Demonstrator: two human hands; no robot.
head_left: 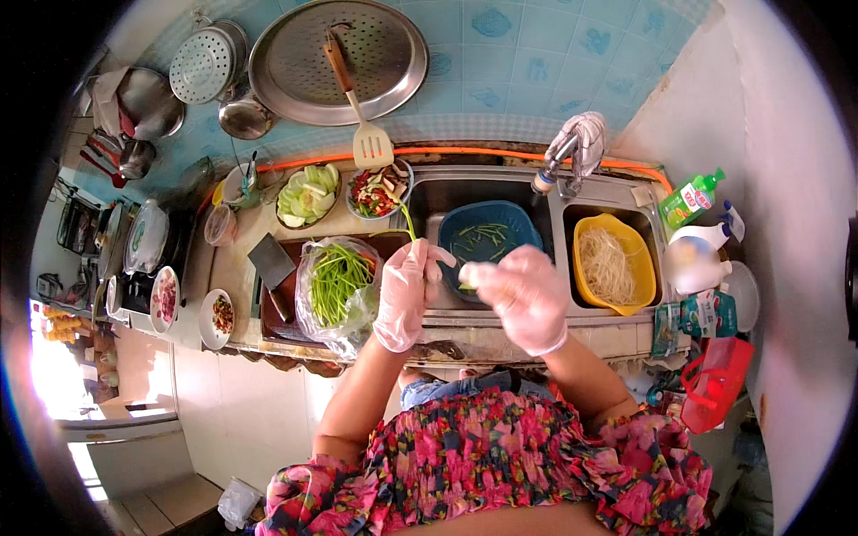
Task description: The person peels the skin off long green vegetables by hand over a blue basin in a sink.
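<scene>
My left hand [407, 288], in a clear plastic glove, is closed on a long green vegetable stem [409, 221] that sticks up from its fingertips. My right hand [523, 295], gloved too and blurred, is raised to its right over the sink edge, with a small green piece at the fingertips. Behind the hands, in the left sink basin, a blue plastic basin [493, 214] holds short green stem pieces [479, 236]. Beside my left hand, an open plastic bag [358, 318] of green stems [335, 278] lies on a brown cutting board [271, 321].
A cleaver [271, 261] rests across the board's left edge. Behind are a plate of sliced green vegetable [308, 194] and a bowl of cut peppers and mushrooms [372, 201]. Rightward, a yellow basket [582, 268] of pale noodles sits in the second basin, by a faucet [560, 161] and bottles [690, 201].
</scene>
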